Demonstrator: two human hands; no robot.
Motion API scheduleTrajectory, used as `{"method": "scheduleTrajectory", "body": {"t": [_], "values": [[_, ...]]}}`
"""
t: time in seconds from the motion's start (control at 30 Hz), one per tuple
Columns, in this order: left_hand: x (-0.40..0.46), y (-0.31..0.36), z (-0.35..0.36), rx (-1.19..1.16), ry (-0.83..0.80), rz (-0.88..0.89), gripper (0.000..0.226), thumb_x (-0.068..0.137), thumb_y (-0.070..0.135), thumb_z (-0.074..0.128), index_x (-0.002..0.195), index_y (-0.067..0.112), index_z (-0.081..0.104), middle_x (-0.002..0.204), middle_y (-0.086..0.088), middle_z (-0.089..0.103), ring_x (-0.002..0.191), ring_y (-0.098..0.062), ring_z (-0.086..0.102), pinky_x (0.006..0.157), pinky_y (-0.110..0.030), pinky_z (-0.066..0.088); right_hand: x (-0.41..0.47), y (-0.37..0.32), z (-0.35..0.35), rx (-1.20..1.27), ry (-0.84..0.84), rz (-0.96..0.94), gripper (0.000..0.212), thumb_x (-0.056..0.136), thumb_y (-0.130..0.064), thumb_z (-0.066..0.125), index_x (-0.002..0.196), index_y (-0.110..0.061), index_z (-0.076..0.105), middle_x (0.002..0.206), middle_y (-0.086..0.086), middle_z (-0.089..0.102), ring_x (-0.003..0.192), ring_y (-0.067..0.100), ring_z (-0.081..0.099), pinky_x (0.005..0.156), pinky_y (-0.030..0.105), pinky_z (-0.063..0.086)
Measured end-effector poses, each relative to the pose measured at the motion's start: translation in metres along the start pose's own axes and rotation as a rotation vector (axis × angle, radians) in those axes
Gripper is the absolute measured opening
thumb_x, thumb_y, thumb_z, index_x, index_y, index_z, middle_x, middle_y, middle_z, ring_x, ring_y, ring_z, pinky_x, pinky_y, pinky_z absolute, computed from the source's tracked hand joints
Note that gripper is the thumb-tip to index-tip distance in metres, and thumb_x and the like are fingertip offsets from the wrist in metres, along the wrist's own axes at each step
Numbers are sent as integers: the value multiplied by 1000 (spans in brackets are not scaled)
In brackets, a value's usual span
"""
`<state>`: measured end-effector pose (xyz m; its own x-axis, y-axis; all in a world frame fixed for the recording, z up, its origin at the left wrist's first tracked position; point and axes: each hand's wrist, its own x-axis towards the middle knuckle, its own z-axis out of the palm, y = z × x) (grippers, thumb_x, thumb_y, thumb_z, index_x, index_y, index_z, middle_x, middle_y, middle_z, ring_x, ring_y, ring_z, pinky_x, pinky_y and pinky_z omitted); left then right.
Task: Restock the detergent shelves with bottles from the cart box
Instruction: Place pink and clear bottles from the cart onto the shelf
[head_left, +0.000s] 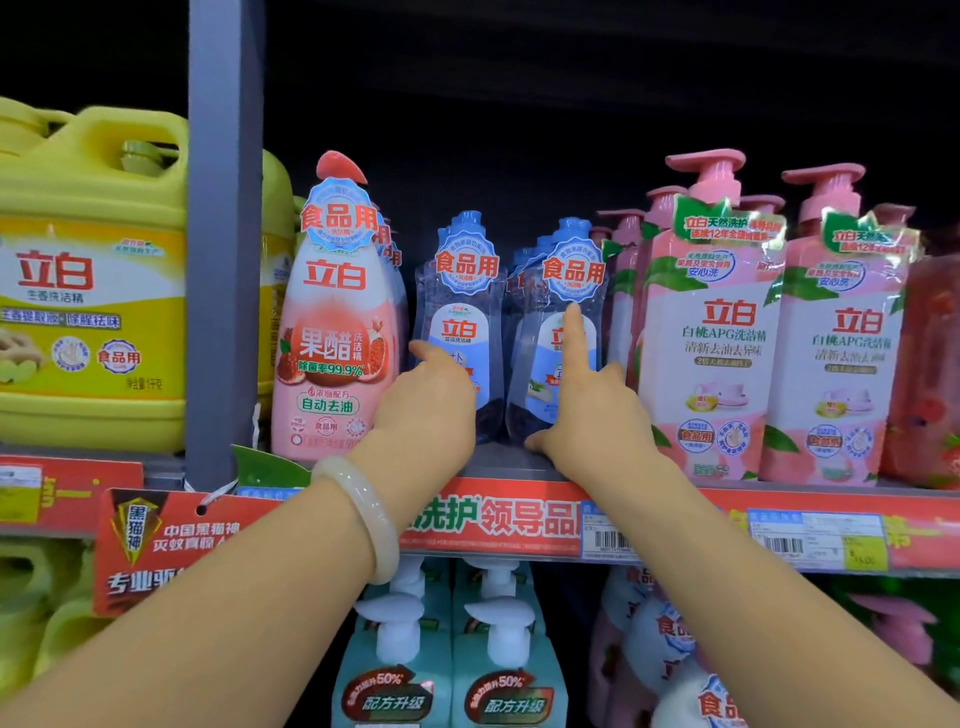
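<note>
Two rows of clear blue-capped detergent bottles stand on the shelf (519, 470) in front of me. My left hand (426, 400), with a pale bangle on its wrist, touches the left clear bottle (460, 312) with a straight index finger. My right hand (592, 410) lays its straight index finger up the label of the right clear bottle (535, 332), thumb stretched out near the bottle's base. The other fingers of both hands are folded and hold nothing. The cart box is out of view.
A pink pomegranate bottle (332, 338) stands left of the clear ones and pink pump bottles (711, 338) stand right. Yellow jugs (88, 291) sit beyond a grey upright post (223, 234). Teal pump bottles (447, 649) fill the shelf below the red price strip (519, 514).
</note>
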<state>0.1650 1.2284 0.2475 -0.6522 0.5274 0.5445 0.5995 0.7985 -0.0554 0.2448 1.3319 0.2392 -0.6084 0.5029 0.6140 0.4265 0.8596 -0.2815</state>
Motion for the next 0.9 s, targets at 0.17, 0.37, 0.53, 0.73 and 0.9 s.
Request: {"method": "scheduleTrajectory", "body": {"t": [0.17,0.37,0.53,0.73,0.9], "values": [[4,-4,1,11,-19,-4,47,93,20,58,131,-3,45,135,-21,45,118,-31,54,89,-32,47,-2,0,-3,23,-4,40,127,74,-27,79,147,-17,-24,127,23,44,102,35,57,70,32,35],[5,-1,0,-10,-19,-20,47,93,19,58,131,-3,43,136,-20,43,120,-30,53,90,-32,47,-1,-3,-4,-10,-3,48,126,74,-30,80,147,-14,-22,128,23,44,104,34,57,70,31,34],[6,-2,2,7,7,-16,45,93,20,58,131,-1,45,134,-19,44,118,-30,54,89,-31,47,-2,-4,-3,-34,6,46,126,73,-29,80,148,-13,-21,127,23,45,101,33,59,69,30,36],[0,-2,1,-20,0,-25,43,92,21,59,127,-2,48,131,-20,47,115,-31,56,88,-33,48,-6,-7,-4,-158,-7,37,111,81,-24,73,149,-9,-13,128,23,46,104,33,59,69,33,38],[-27,-10,-24,-298,130,-83,42,91,27,60,119,0,46,121,-19,57,111,-35,56,76,-34,41,-30,-23,-30,-188,56,-120,64,88,-29,64,137,-8,29,133,13,39,119,32,45,82,39,44]]}}
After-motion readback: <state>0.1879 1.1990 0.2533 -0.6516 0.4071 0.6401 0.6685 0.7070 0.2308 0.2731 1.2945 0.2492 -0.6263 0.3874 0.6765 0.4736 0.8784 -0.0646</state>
